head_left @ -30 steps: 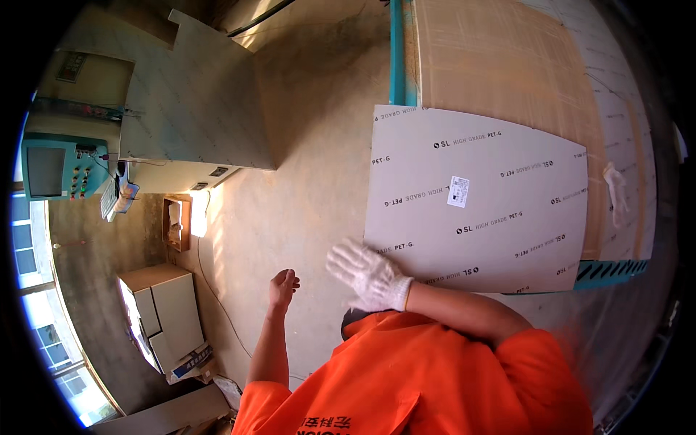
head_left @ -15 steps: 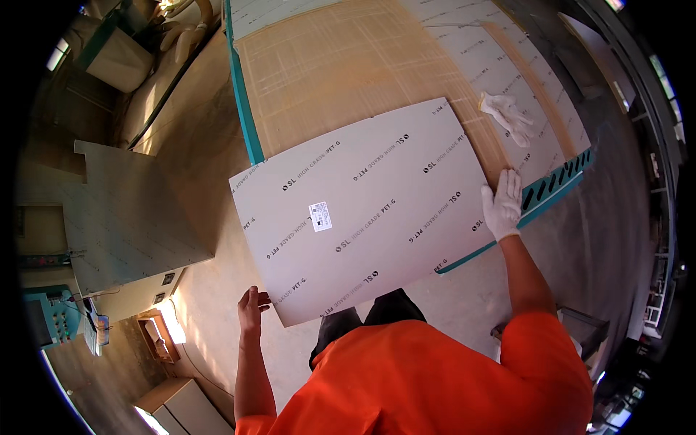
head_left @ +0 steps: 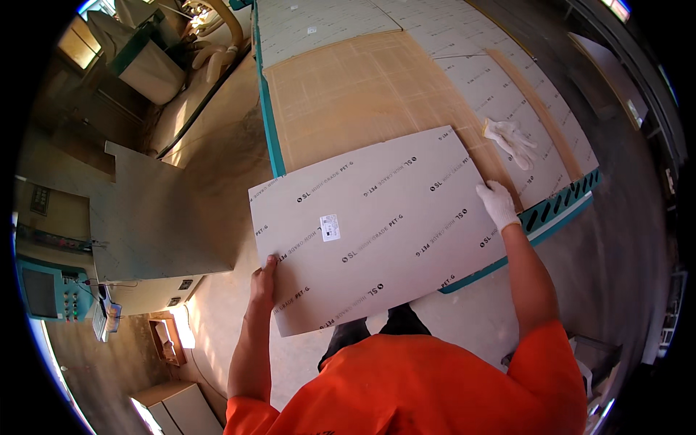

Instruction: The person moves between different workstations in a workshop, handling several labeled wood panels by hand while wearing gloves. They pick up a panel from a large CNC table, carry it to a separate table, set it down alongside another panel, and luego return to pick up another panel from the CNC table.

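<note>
A large pale grey panel with printed film (head_left: 391, 254) lies in front of me, partly over the near edge of the work table. A small white label (head_left: 330, 228) is stuck on its face. My bare left hand (head_left: 264, 281) grips the panel's left edge, thumb on top and fingers hidden beneath. At the opposite edge, my right hand (head_left: 497, 205) in a white glove is closed on the panel's border, its fingertips partly hidden. A loose white glove (head_left: 512, 142) rests on the table beyond my right hand.
The teal-edged table (head_left: 267, 116) carries a brown board surface (head_left: 355, 94) and more printed film-covered panels (head_left: 464, 83). To the left stand a grey sheet (head_left: 156, 225) and a teal control console (head_left: 51, 290). A hose (head_left: 230, 36) runs at the far left.
My left hand has moved up and taken hold of the panel's left edge. My right hand's fingers have gone from stretched flat to curled on the opposite edge. The view has shifted.
</note>
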A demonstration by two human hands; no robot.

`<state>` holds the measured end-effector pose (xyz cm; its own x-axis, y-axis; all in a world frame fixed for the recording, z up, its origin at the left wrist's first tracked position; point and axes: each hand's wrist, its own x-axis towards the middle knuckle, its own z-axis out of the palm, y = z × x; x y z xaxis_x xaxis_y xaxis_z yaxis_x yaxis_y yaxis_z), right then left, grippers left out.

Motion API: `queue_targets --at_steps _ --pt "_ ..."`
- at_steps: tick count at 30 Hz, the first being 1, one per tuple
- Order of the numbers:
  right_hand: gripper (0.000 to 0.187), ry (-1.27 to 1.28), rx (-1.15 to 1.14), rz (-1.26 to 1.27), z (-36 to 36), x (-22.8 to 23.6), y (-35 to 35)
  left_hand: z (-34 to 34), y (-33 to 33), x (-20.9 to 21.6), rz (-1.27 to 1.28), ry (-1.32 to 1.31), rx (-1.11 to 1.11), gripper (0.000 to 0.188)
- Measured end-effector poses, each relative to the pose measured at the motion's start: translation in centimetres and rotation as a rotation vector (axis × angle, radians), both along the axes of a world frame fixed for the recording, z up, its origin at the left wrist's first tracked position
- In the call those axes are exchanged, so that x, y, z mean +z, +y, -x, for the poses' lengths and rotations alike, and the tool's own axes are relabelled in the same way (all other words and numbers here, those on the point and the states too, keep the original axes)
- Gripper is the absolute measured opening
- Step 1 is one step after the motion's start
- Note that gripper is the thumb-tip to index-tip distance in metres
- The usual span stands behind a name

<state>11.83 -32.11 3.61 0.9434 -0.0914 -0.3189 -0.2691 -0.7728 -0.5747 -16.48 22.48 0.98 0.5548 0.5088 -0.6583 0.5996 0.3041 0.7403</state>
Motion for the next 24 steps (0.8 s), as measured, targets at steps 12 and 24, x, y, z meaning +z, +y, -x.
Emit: queue_targets --at_steps 12,24 --pt "0.07 -0.288 -0.447 -1.376 0.0 8.5 6.5 -2.1 1.4 13.1 -0.264 -0.518 0.509 0.083" --pt "0.061 0.276 0.017 -1.388 4.1 13.6 1.1 -3.3 4.9 15.8 0.398 -1.132 0.235 0.087"
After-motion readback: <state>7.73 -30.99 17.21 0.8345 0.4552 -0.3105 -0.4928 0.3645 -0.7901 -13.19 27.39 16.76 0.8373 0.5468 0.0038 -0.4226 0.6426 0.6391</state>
